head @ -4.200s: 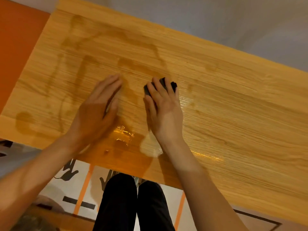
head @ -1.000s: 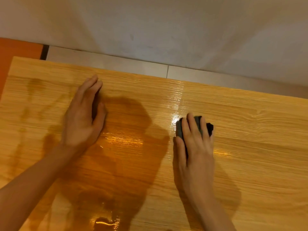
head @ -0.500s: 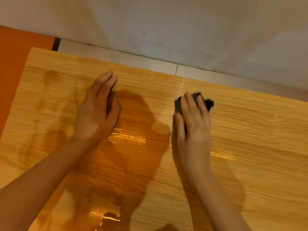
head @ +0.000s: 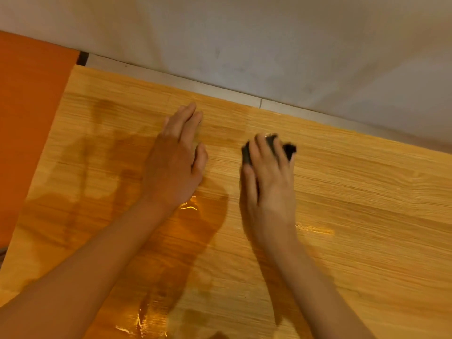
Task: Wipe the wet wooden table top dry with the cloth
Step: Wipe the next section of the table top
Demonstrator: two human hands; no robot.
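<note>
right hand (head: 269, 182) presses dark cloth (head: 289, 150) onto wet table top (head: 367, 204)

- table top (head: 354, 216): light wood with fine, straight grain running across it; mostly a soft sheen, dry-looking on the right side.
- wet patches (head: 80, 182): darker, amber stains on the wood to the left, dull-edged and streaky.
- puddle (head: 188, 206): glossy film of water by the left wrist, catching bright glints; another shiny pool at the near edge.
- cloth (head: 289, 150): dark, matt fabric, bunched and soft-looking.
- wall (head: 269, 45): pale, matt, faintly smudged.
- orange panel (head: 27, 106): flat, smooth, matt.
</note>
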